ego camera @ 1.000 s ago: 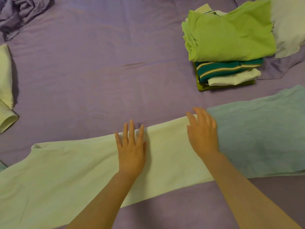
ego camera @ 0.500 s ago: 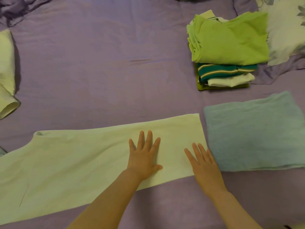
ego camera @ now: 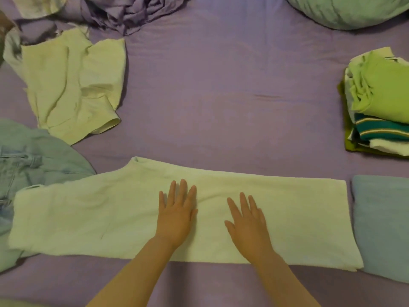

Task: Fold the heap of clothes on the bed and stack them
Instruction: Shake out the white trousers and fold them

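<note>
A long pale yellow-green cotton garment [ego camera: 221, 218], already folded into a flat band, is spread across the near part of the purple bed sheet [ego camera: 210, 89]. It is pressed by 2 hands: the left hand [ego camera: 177, 216] and the right hand [ego camera: 249, 227] are both laid flat on its middle, fingers straight, nothing gripped.

The cloth is judged to be light, soft and limp, with no stiffness of its own, so it is expected to sag and lose its edges if it is lifted by 1 point only. The best hold is judged to be at the 2 corners of 1 short end, pinched with the layers together, so that the end can be carried over toward the other end.

Just beside its right end a folded blue-grey cloth [ego camera: 380, 224] is lying. Farther back on the right, a stack of folded clothes [ego camera: 380, 111] with a bright green shirt on top is seen. On the left, a crumpled pale yellow shirt [ego camera: 73, 85] and light blue denim jeans [ego camera: 33, 156] are not yet folded.
</note>
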Available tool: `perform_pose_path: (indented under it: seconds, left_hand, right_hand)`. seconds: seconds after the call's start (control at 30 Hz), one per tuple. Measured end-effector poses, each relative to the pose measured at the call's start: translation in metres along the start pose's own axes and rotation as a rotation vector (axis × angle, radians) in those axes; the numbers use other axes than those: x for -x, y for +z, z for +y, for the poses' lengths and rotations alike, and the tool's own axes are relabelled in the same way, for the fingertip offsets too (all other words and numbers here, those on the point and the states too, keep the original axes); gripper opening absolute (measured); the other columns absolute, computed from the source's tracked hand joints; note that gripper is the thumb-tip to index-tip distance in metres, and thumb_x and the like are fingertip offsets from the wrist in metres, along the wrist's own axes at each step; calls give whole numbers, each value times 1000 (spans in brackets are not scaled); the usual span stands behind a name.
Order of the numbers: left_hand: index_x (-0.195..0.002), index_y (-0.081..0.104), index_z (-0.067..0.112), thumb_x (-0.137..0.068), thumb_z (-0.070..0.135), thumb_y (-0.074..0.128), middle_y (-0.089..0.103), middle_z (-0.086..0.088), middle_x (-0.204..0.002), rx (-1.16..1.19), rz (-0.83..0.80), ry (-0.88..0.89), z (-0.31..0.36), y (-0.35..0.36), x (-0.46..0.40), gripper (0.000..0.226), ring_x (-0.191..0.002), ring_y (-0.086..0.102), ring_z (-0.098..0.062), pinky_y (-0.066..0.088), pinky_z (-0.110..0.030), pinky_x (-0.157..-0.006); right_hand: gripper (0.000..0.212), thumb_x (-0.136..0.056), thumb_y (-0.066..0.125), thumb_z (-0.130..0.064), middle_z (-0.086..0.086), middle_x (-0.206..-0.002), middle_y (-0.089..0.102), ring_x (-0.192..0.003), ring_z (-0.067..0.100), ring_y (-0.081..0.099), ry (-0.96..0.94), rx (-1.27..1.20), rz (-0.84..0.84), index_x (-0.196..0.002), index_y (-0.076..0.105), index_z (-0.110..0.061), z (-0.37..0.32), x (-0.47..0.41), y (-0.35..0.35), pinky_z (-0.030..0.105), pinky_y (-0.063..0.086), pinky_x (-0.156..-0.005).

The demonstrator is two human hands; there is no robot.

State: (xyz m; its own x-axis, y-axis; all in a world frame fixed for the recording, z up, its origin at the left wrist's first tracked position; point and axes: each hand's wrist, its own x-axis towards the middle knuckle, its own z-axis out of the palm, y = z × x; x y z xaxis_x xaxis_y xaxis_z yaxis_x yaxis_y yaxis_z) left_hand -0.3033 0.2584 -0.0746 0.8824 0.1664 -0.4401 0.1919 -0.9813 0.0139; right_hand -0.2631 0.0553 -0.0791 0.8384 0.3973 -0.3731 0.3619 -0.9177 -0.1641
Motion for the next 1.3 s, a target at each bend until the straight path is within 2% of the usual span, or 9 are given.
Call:
perform_pose_path:
  seconds: [0.17,0.23,0.33,0.4,0.47,0.57,0.77,1.0,1.3]
  left_hand:
    - [-141,39,16,-92,38,31,44,-18,-145,105,-34,-153,-44,1,6,55,-131,43,-41,41,-61,-95]
    - [-142,41,15,-93,40,28,41,-17,-147,115,-29,-202,-63,3,3,57,-134,39,-39,38,-60,-98]
    - [-151,1,20,-90,50,-1,-8,-9,-158,135,-21,-258,-88,4,-5,68,-144,-8,-32,9,-57,-114]
    - [-141,-30,26,-80,59,-19,-40,-1,-146,131,-6,-236,-107,14,-14,70,-136,-35,-25,-12,-53,-113]
    - [-144,-28,30,-83,66,-16,-36,-1,-150,71,2,-170,-125,23,-25,72,-139,-34,-27,-12,-56,-114]
    - [-153,5,26,-94,68,10,1,-7,-160,32,50,-114,-141,31,-40,72,-147,-3,-31,7,-62,-110]
    - [-152,18,24,-93,67,21,13,-6,-160,17,135,-83,-147,22,-48,73,-146,14,-33,7,-58,-114]
    - [-142,-29,32,-87,72,-1,-38,4,-149,2,16,-3,-164,12,-82,74,-141,-31,-24,-12,-59,-113]
    - [-148,-20,26,-96,60,8,-36,-3,-148,-46,-1,-21,-146,-1,-66,68,-141,-29,-31,-9,-63,-112]
  right_hand:
    - [66,-83,66,-44,14,-150,34,-137,38,34,-125,-38,-24,-142,42,-26,-66,-20,-2,54,35,-103]
    - [59,-83,60,-46,14,-142,47,-129,38,46,-133,-49,-13,-137,48,-24,-88,-28,-1,55,43,-95]
    - [55,-89,25,-48,15,-140,49,-129,39,45,-147,-80,-93,-136,41,-24,-118,-38,10,59,40,-95]
    - [59,-95,8,-52,15,-145,42,-134,40,36,-200,-47,-81,-139,37,-25,-136,-43,18,62,32,-102]
    - [64,-95,1,-56,14,-148,38,-138,40,28,-256,-15,-117,-141,36,-26,-148,-48,26,64,23,-104]
    - [65,-95,7,-60,13,-149,37,-136,39,34,-253,1,-131,-141,39,-27,-154,-64,29,67,20,-102]
    - [63,-96,14,-56,13,-150,36,-138,38,32,-257,45,-22,-142,44,-25,-157,-79,30,66,22,-105]
    - [66,-93,17,-65,9,-155,24,-144,36,17,-299,124,-20,-148,29,-30,-151,-110,34,70,13,-105]
    - [67,-93,11,-60,13,-154,26,-143,39,19,-224,136,-59,-147,31,-25,-154,-92,30,70,15,-105]
